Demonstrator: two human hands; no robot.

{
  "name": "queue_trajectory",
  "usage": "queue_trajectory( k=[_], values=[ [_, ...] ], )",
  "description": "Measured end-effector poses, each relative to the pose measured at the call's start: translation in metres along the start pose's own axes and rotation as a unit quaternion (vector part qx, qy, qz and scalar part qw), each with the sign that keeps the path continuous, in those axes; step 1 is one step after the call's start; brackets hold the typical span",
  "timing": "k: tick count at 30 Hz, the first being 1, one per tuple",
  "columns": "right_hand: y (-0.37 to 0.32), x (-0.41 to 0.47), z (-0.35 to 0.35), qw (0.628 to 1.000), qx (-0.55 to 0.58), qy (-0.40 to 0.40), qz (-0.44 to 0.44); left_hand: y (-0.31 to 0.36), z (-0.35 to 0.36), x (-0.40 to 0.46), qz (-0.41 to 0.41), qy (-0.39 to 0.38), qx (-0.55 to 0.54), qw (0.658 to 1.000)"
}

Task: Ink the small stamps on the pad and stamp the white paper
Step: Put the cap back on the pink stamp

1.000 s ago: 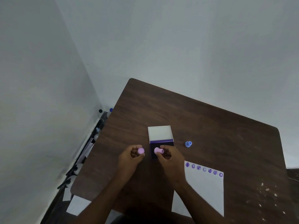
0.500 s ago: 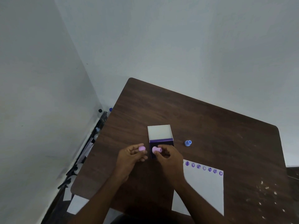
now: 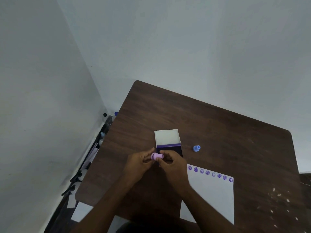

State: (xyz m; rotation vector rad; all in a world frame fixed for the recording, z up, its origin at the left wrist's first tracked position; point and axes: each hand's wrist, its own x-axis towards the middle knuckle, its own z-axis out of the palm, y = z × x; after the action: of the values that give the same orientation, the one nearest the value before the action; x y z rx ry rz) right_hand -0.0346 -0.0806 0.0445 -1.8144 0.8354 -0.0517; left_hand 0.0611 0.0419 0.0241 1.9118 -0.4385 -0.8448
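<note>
A small pink stamp [image 3: 159, 156] lies sideways between my two hands, just in front of the ink pad [image 3: 170, 148]. My right hand [image 3: 174, 163] pinches its body. My left hand [image 3: 138, 163] pinches the pink cap [image 3: 153, 156], which sits against the stamp's left end. The ink pad's white lid [image 3: 166, 137] stands flipped open behind the dark pad. A blue stamp [image 3: 196, 148] lies alone on the table right of the pad. The white paper [image 3: 212, 197] lies at the right front, with a row of several purple prints [image 3: 210, 174] along its far edge.
The dark wooden table [image 3: 218, 132] stands in a corner of white walls. Left of it, clutter of papers and dark items [image 3: 94, 153] lies on the floor. White specks [image 3: 277, 199] mark the table's right front. Another white sheet [image 3: 82, 211] shows below the front left edge.
My hands have come together. The pink cap in my left hand, apart from the stamp before, now meets the pink stamp held in my right hand.
</note>
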Motion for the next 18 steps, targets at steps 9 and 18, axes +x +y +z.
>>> queue_trajectory(
  k=[9, 18],
  values=[
    [0.009, 0.004, 0.005, 0.998, -0.002, 0.003, 0.067, -0.001, 0.000, -0.001, -0.085, -0.048, -0.187, 0.977],
    [0.010, 0.009, 0.002, 0.995, -0.057, 0.005, 0.082, 0.000, -0.002, -0.001, -0.095, -0.029, -0.274, 0.957]
  ],
)
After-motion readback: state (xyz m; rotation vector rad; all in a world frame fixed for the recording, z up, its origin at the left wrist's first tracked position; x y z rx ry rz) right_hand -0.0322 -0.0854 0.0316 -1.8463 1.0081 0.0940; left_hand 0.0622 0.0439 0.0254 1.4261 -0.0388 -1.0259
